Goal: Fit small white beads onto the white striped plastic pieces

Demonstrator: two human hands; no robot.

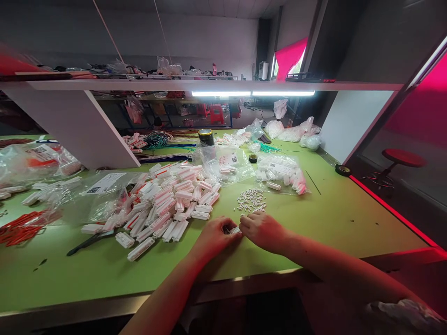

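A small white connector housing (pixel 234 230) sits just on the near side of the heap of tiny white pegs (pixel 251 200), low over the green tabletop (pixel 349 218). The left hand (pixel 217 235) pinches it between thumb and fingers; the right hand (pixel 263 230) meets its other end with fingers bunched together, though whether they grip a peg as well I cannot tell. Left of the peg heap spreads a large pile of white connector housings (pixel 167 204), some marked with red, and farther left lie a black-handled tool (pixel 85 244) and a bundle of orange-red strips (pixel 21 228). Just beyond the heap are a labelled clear bag (pixel 240 173), a small roll of black tape (pixel 252 158) and a bag of white housings (pixel 288 170). Well to the heap's right, a tape roll (pixel 343 170) rests at the table edge, a red stool (pixel 403 157) beyond it.
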